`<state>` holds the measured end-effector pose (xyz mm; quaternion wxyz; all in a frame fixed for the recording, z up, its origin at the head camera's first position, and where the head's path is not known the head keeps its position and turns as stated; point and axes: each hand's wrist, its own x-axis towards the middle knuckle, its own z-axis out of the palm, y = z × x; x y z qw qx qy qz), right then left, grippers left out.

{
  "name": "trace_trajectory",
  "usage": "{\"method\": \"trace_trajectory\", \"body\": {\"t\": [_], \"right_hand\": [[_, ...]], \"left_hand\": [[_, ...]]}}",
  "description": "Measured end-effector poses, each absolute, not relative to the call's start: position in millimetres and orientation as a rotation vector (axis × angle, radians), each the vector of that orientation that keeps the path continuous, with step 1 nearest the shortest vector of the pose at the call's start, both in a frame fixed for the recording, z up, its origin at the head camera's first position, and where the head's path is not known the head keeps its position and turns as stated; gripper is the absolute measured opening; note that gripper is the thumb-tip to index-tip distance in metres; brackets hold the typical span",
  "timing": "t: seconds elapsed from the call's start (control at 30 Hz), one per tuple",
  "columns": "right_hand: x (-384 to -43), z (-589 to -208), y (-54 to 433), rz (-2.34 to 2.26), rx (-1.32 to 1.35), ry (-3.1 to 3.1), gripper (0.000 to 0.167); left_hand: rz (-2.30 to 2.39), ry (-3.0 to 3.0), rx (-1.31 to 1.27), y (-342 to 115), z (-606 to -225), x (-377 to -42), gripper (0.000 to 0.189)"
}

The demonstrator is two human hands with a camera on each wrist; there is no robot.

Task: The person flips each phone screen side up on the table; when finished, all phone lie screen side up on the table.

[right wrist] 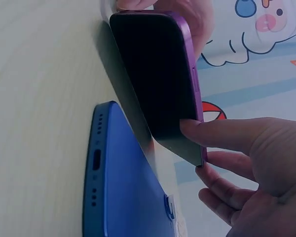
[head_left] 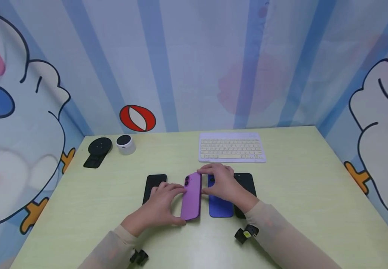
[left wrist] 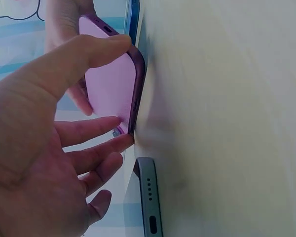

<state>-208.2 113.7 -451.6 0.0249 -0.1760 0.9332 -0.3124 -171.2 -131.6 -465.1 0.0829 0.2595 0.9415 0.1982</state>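
A purple phone [head_left: 191, 198] stands tilted at the middle of the table, its back toward the left and its dark screen [right wrist: 148, 74] toward the right. My left hand [head_left: 161, 203] holds it at the lower corner with the thumb and at the left edge with the fingertips. On the raised side, my right hand [head_left: 222, 183] pinches the upper part, thumb on the screen and fingers at the edge behind. A blue phone [head_left: 220, 205] lies face down under my right hand, partly hidden. Left of the purple one, a black phone [head_left: 154, 182] is partly covered by my left hand.
Another black phone [head_left: 245, 183] lies right of the blue one, partly behind the right wrist. A lilac keyboard [head_left: 232, 147] is at the back. At the back left are a black folding stand with a round pad [head_left: 99, 146] and a white cylinder with a black top [head_left: 126, 145].
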Motion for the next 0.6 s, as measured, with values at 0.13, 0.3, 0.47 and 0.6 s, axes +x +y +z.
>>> {"method": "trace_trajectory", "body": {"t": [0.13,0.3,0.47,0.6], "right_hand": [[-207.3,-452.1,114.8,-1.033,-0.587,2.882,0.062],[-208.8,-455.2,114.2,-1.089,-0.675,2.898,0.063],[-208.5,-458.4,111.7,-1.130,-0.716,2.865,0.066],[-207.8,-458.1,109.0,-1.159,-0.747,2.846,0.068]], "left_hand": [[0.628,2.813,0.775,-132.0,-465.3,-170.4,0.094],[0.659,2.823,0.772,-134.2,-465.5,-169.9,0.093],[0.737,2.819,0.772,-138.3,-466.9,-167.6,0.088],[0.827,2.790,0.758,-140.8,-466.3,-166.9,0.086]]}}
